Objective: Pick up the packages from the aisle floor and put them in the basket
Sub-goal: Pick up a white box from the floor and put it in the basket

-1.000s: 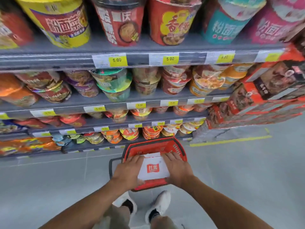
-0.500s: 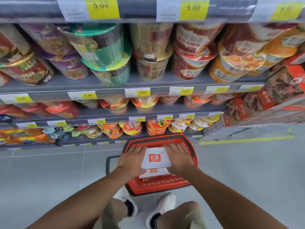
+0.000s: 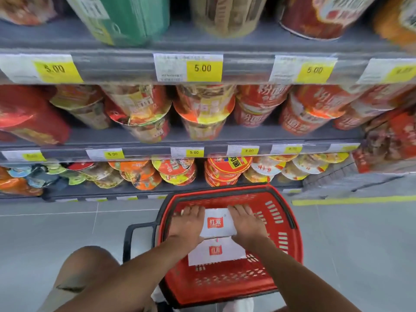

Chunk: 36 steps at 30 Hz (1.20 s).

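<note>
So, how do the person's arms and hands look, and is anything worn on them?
The left forearm and right forearm are bare to the frame edge, no sleeves showing. The left hand and right hand wear no gloves; I see no watch, bracelet or ring.

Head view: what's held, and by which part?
The white package, held at its sides: left hand on the left edge, right hand on the right, over the basket.

Bright, even light is filling the frame; shadows are staying faint. Cups (image 3: 126,16) along the top are blurring, and edges are bending outward.
</note>
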Available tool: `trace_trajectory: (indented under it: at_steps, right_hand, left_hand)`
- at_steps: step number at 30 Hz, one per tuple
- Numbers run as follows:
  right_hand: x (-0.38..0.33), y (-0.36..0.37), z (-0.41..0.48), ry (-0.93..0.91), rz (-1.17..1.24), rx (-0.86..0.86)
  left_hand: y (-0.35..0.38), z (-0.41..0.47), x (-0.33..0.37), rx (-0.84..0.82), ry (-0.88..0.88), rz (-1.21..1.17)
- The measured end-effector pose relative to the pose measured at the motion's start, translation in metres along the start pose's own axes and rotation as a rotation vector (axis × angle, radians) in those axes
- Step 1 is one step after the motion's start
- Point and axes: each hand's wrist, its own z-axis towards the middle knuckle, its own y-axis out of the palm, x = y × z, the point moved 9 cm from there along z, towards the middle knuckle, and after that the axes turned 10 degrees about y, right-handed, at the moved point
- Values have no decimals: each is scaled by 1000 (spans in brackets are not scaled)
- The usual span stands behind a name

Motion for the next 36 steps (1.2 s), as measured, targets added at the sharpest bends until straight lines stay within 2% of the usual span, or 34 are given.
trace_trajectory:
  at_steps: [7, 12, 16, 19, 28, 36]
  right_hand:
    - [3, 36, 33, 18, 27, 38]
    - [-1, 39, 30, 28, -32, -25]
    - [-7, 27, 0, 24, -90, -96]
    - [-9, -6, -31, 31, -49, -105]
    - [-17, -165, -176, 50, 78, -71]
    - [-28, -294, -282, 47, 82, 142]
  left_hand:
    - [37, 32, -8, 4, -5, -18]
    - [33, 27, -9, -47, -26, -15]
    - [-1, -2, -8, -24, -19, 6]
    - [-40, -35, -6, 17, -20, 7]
    - [-206, -176, 22, 134, 46, -14]
    - [-318, -276, 33, 222, 172, 0]
